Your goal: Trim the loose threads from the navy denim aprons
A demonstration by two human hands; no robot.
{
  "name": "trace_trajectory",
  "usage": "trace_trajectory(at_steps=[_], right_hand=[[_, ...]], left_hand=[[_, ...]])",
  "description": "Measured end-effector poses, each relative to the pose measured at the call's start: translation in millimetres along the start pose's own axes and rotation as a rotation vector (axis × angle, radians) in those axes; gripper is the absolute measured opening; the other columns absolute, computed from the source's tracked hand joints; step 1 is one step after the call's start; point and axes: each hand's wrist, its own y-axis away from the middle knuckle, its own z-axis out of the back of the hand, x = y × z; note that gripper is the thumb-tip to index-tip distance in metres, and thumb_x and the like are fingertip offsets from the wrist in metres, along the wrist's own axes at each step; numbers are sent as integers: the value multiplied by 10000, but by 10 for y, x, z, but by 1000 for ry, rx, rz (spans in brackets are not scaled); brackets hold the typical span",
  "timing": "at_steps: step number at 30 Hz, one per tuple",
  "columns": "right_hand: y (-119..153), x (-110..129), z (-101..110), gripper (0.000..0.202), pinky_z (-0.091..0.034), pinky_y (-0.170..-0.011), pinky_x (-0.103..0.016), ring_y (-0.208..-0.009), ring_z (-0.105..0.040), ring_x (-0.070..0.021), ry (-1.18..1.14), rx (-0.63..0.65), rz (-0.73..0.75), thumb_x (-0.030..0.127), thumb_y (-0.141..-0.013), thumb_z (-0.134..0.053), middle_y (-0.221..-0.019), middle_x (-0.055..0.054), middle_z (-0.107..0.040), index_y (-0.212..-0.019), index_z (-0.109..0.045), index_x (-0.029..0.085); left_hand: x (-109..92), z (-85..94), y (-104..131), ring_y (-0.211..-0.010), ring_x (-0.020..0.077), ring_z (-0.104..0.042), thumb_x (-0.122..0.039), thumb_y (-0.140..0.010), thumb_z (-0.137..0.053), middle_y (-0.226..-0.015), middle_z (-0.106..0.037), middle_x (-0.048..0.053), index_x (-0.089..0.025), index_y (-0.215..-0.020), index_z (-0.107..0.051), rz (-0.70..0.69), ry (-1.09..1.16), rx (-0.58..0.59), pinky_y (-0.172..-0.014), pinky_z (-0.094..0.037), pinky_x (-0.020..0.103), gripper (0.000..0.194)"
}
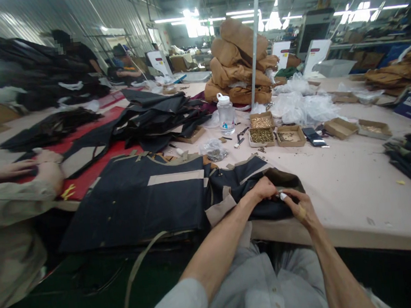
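Observation:
A dark navy fabric piece (244, 179) with tan trim lies bunched at the table's front edge. Its raised right part has a brown-olive inner side. My left hand (265, 188) is closed on this fabric at its upper edge. Close beside it, my right hand (300, 205) pinches at the same spot, fingertips almost meeting the left ones. A white cover wraps one right fingertip, and a tan patch is on that hand. Whatever small thing sits between the fingertips is too small to name. To the left, a stack of flat navy pieces (152, 202) carries a tan strip.
Small cardboard boxes of brass-coloured fasteners (261, 136) stand beyond the fabric, near a clear water bottle (225, 115) and a phone (315, 137). Brown garments (236, 64) are piled behind, beside a metal pole (255, 38). At left, a co-worker's hands (48, 164) rest over red material.

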Motion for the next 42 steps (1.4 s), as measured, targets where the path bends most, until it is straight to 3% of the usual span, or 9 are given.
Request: trace_trajectory(at_steps=[4, 11, 17, 27, 36, 42], right_hand=[[8, -34, 29, 239, -486, -696, -321, -745, -647, -228, 23, 6, -35, 434, -809, -688, -787, -41, -724, -862, -736, 206], [6, -178, 54, 184, -496, -762, -342, -793, -659, -234, 18, 23, -39, 365, -802, -655, -846, -47, -737, -869, -722, 207], [17, -179, 51, 186, -501, -782, -353, -814, -652, -237, -9, 4, -39, 365, -799, -648, -861, -54, -737, -873, -715, 208], [63, -169, 19, 229, -510, -691, -323, -703, -623, -201, -103, -102, -95, 339, -755, -654, -778, -44, -703, -916, -718, 189], [57, -200, 34, 237, -504, -669, -312, -680, -617, -190, -203, -86, -133, 314, -716, -698, -754, -39, -698, -908, -717, 176], [13, -190, 40, 266, -511, -687, -327, -720, -642, -212, -136, -36, -128, 345, -738, -692, -800, -59, -721, -938, -737, 175]], left_hand=[[1, 4, -20, -421, 104, -516, -184, -694, -662, -625, -668, 81, -84, -717, -753, 10, 14, 69, -366, -318, 189, 138], [141, 17, -13, -533, 93, -574, -191, -663, -709, -698, -702, 74, -92, -776, -773, -133, 136, 140, -501, -441, 184, 164], [93, -27, 53, -608, 116, -595, -196, -650, -700, -677, -698, 49, -100, -735, -767, -276, 8, 32, -563, -432, 203, 146], [45, -103, 74, -587, 113, -576, -174, -633, -701, -657, -696, 44, -89, -726, -756, -265, 17, -144, -545, -403, 209, 138], [32, -82, 99, -594, 115, -582, -165, -634, -681, -686, -704, 47, -92, -727, -739, -281, -10, -114, -545, -407, 209, 131], [23, -91, 110, -620, 122, -593, -159, -658, -659, -684, -694, 41, -98, -714, -717, -354, -75, -128, -565, -412, 212, 101]])
